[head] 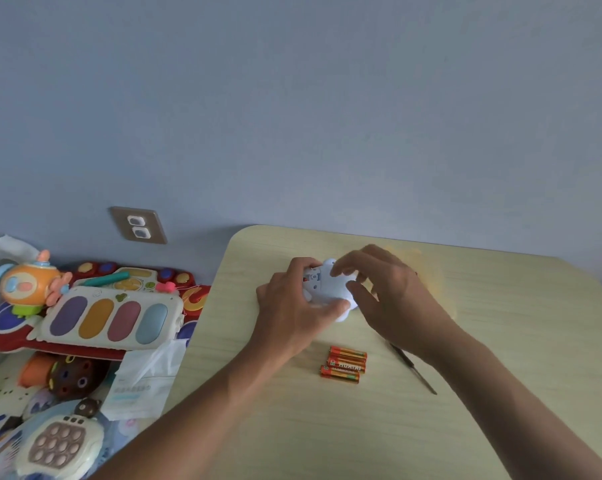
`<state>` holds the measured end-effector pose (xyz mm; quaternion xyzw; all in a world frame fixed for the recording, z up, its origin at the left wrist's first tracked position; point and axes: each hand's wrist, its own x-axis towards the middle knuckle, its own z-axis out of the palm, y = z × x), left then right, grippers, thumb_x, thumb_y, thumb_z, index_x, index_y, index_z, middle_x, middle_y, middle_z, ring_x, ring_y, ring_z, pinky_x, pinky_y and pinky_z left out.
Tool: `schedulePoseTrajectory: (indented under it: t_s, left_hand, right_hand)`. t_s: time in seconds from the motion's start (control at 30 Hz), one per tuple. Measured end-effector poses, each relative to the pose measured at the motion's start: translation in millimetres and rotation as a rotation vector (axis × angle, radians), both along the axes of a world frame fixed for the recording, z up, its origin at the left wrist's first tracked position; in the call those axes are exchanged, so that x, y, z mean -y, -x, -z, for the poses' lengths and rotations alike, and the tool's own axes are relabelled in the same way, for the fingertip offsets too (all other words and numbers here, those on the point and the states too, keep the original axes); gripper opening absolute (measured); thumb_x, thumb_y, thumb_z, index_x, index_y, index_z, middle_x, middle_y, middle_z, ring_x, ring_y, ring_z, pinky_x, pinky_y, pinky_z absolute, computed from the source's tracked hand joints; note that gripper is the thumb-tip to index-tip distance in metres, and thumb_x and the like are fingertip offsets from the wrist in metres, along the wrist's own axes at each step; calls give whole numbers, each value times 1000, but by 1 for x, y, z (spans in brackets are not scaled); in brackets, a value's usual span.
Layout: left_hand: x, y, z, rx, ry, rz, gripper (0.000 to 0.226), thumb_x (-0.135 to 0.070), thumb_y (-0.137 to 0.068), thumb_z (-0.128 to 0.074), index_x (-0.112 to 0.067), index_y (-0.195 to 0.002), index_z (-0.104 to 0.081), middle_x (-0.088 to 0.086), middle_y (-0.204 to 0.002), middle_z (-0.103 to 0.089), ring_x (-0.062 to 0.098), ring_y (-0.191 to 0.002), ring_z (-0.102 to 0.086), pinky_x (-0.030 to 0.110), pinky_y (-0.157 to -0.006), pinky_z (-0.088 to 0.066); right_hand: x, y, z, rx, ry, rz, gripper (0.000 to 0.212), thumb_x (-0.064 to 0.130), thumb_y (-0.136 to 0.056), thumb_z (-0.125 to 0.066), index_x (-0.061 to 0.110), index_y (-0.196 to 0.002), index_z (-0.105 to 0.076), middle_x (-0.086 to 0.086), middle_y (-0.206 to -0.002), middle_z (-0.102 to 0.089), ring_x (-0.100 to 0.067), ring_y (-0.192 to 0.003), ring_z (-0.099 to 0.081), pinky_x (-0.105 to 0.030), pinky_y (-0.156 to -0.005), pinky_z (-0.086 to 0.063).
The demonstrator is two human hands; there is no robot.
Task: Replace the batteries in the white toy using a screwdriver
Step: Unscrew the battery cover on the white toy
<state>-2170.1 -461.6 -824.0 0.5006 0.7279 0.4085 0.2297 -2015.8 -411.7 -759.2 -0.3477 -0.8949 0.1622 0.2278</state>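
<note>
The white toy point(329, 289) sits toward the far side of the counter point(500, 341), held between both hands with its underside turned up. The left hand point(292, 299) wraps it from the left, thumb along the near edge and the fingers point(304, 263) curled over the far side, pinching the body steady. The right hand point(386, 289) reaches in from the right, its fingers point(344, 268) bent and resting on the top of the toy; whether they pinch a cover or only press on it I cannot tell. Some small detail with a red spot shows at the toy's left end (probably the battery compartment, though too small to be sure).

What matters for the next move is the screwdriver point(413, 370): it lies on the counter nearer the person than the toy, partly under the right forearm, its long axis running diagonally from far-left to near-right. The right hand is plainly the nearer one, and would need to draw back toward the body to take it. Three orange batteries point(344, 364) lie side by side between the two forearms, just left of the screwdriver, their long axes roughly crosswise.
</note>
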Motion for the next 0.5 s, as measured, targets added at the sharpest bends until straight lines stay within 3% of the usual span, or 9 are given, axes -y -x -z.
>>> schedulePoseTrajectory:
  t_s: [0.07,0.17,0.37,0.5]
  left_hand:
    - [-2,2,1,-9,2,9,61,-58,-70,-75,-41,-121,-46,-19,-102,-61,2,-104,-52,40,-109,-35]
    - [-4,3,3,-28,-1,8,61,-58,-72,-77,-40,-123,-48,-21,-103,-61,5,-106,-53,39,-108,-35]
    - [-4,4,5,-54,-45,-11,56,-58,-70,-81,-36,-113,-51,-21,-93,-58,6,-99,-54,40,-105,-40]
    - [-6,3,6,-67,-45,-7,55,-61,-69,-80,-34,-109,-52,-21,-90,-58,7,-98,-56,43,-103,-42]
  right_hand:
    - [-11,18,0,57,5,-74,41,-5,-89,-55,28,-113,-65,4,-112,-59,-18,-104,-53,-34,-84,-51]
    - [-23,33,5,134,16,-135,53,-11,-85,-49,31,-113,-66,2,-114,-56,-22,-106,-48,-39,-83,-51]
    - [-39,33,21,182,-28,-145,45,-7,-88,-60,34,-105,-66,6,-108,-53,-20,-97,-45,-28,-72,-43]
    - [-44,35,22,222,-44,-174,45,-8,-86,-57,33,-103,-62,6,-107,-51,-20,-93,-42,-26,-71,-36]
